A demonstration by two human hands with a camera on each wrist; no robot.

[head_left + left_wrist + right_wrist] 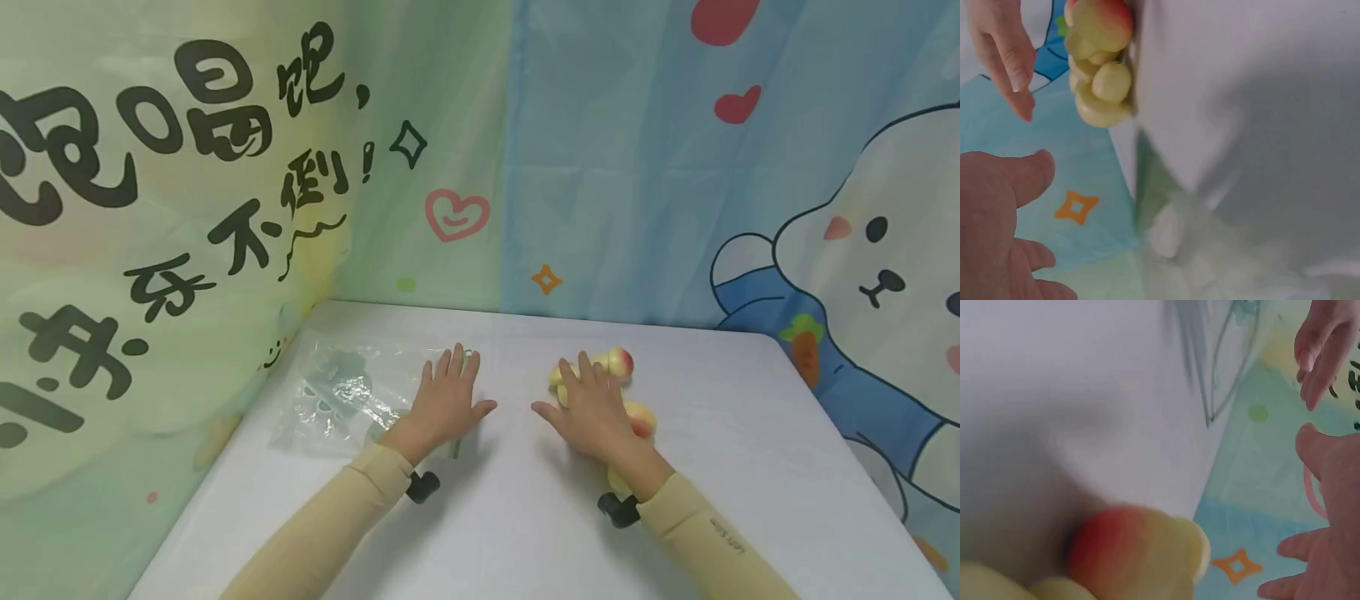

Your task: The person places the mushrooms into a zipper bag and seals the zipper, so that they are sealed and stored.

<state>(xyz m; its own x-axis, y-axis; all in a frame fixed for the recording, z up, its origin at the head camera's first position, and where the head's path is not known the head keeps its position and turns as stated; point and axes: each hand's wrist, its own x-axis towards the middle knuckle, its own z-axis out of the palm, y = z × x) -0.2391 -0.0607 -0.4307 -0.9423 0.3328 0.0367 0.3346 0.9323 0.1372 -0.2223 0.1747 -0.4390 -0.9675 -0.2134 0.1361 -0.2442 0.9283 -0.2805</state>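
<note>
My left hand [444,404] hovers with straight, spread fingers over the right end of a clear plastic bag [337,400], which has grey-green printing and a green edge strip. To the right, my right hand [596,412] is held over a group of yellow and red toy fruits, fingers spread and palm down. A peach-like fruit [621,363] with a red blush shows past its fingertips. In the left wrist view, small pale yellow pieces [1111,82] cluster beside the blushed fruit [1107,25]. Neither hand grips anything. The right hand and wrist hide part of the fruit group.
A white table [517,517] spans the front, its back edge against a printed cloth backdrop [600,167]. Small black wrist cameras [423,487] hang under both wrists. White tabletop shows between the hands.
</note>
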